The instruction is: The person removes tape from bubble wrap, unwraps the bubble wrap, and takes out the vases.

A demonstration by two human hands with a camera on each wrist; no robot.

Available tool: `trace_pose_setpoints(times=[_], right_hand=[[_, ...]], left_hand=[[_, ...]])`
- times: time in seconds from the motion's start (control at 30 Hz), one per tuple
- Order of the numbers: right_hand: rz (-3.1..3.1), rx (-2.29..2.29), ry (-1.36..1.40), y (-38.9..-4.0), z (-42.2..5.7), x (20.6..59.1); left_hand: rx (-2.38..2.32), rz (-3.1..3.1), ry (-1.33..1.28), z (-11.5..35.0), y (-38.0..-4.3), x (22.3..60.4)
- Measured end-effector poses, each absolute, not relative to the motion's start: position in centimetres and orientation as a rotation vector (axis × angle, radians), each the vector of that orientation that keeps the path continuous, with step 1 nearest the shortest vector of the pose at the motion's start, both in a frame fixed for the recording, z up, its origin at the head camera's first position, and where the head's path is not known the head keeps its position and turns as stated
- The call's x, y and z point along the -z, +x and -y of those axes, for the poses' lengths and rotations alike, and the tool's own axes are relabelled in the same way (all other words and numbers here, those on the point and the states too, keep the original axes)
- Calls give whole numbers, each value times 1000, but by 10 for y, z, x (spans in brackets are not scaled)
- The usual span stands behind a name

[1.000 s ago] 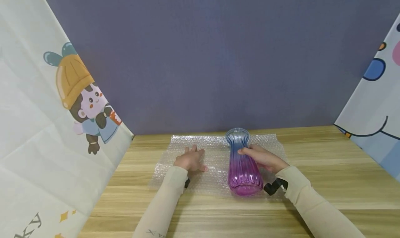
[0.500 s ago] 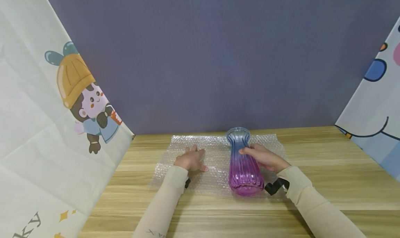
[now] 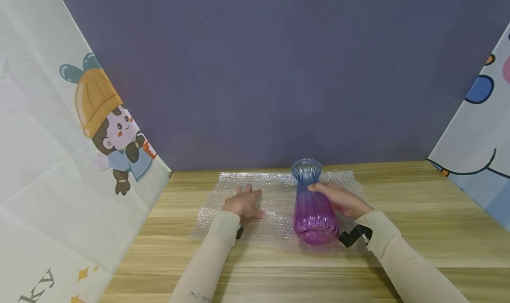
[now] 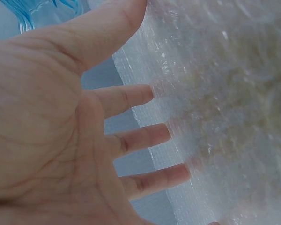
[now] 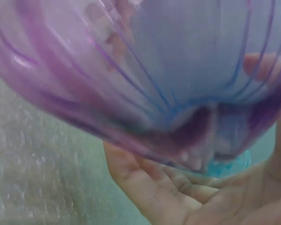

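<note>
A ribbed glass vase (image 3: 314, 214), blue at the flared mouth and fading to purple-pink at the base, leans with its mouth toward the back wall. My right hand (image 3: 338, 199) grips it round the middle from the right, thumb across the front. In the right wrist view the curled fingers (image 5: 145, 183) show behind the glass vase (image 5: 107, 84). Under it lies a flat sheet of bubble wrap (image 3: 275, 201). My left hand (image 3: 243, 203) rests on the wrap's left part with fingers spread, and in the left wrist view its straight fingertips (image 4: 178, 173) touch the bubble wrap (image 4: 234, 117).
The wooden table (image 3: 418, 214) runs back to a dark grey-blue wall panel (image 3: 263, 73). A white cloth with a cartoon figure (image 3: 123, 130) hangs at the left, and another printed cloth (image 3: 474, 135) at the right. Black wrist mounts (image 3: 354, 235) sit near the cuffs.
The vase has risen slightly and shifted a little to the right in my right hand. My left hand stays in place on the bubble wrap.
</note>
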State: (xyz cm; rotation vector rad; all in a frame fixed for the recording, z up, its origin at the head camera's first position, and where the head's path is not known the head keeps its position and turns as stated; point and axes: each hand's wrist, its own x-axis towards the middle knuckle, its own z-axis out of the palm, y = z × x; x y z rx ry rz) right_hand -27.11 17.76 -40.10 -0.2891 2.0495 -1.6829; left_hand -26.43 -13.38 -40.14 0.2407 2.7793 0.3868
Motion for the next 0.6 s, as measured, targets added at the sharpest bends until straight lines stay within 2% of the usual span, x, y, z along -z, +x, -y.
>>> trace_pose_setpoints(times=[0.6], right_hand=[[-1833,1842,-219,-269,-182,389]], left_hand=[[-378,-2785,248,133,-266,402]])
